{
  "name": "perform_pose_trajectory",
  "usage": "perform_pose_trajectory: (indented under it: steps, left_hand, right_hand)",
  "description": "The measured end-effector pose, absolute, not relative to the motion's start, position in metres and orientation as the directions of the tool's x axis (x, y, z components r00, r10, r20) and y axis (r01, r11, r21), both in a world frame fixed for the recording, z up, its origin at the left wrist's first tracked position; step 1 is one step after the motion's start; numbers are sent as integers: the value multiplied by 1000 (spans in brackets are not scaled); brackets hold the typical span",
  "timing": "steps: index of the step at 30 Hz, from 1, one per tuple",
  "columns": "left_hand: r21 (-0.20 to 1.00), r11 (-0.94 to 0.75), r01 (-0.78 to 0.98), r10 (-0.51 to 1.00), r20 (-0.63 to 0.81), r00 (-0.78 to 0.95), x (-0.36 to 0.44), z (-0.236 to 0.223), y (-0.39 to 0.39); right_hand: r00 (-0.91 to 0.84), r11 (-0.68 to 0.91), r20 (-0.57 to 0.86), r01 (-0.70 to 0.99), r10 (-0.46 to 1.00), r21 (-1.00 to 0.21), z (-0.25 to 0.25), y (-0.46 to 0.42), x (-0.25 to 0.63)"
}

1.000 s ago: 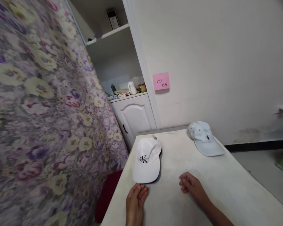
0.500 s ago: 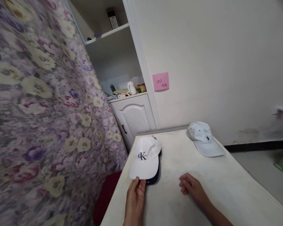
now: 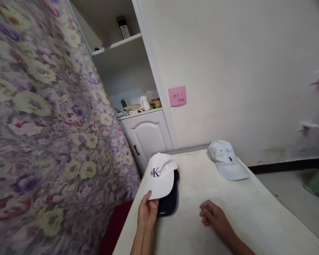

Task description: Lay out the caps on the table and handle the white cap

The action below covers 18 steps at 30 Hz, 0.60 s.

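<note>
Pinching the white cap [image 3: 159, 174] by its brim at lower centre with my left hand [image 3: 148, 213], right hand [image 3: 214, 219] loosely curled and empty, I risk dragging the dark cap [image 3: 169, 200] beneath off the table [image 3: 255, 212].

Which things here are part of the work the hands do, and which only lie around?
In the work:
- left hand, gripping the brim of the white cap
- dark cap under the white one
- right hand, resting on the table

Lying about:
- pale blue cap
- pink note on the wall
- cupboard
</note>
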State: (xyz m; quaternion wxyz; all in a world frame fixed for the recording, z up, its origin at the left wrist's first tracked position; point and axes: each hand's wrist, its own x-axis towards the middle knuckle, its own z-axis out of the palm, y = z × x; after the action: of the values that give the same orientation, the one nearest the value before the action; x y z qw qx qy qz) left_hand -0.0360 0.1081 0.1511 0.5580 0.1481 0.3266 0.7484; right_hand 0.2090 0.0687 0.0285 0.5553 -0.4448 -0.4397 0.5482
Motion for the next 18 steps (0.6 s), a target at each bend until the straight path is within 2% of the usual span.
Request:
perform_pose_trajectory:
  steps: [6, 11, 15, 18]
  left_hand:
    - [641, -201, -740, 936, -97, -339, -30, 157, 111]
    - [624, -158, -765, 952, -110, -286, -2, 156, 84]
    - [590, -50, -806, 964, -182, -193, 38, 134, 52]
    - [512, 32, -858, 960, -255, -116, 68, 100, 30]
  right_hand:
    - [11, -8, -11, -260, 1000, -966, 30, 68, 209]
    - [-26, -44, -37, -379, 999, -924, 33, 70, 211]
    - [-90, -81, -38, -553, 995, -829, 44, 69, 221]
    - [-118, -79, 4, -692, 993, -717, 56, 67, 232]
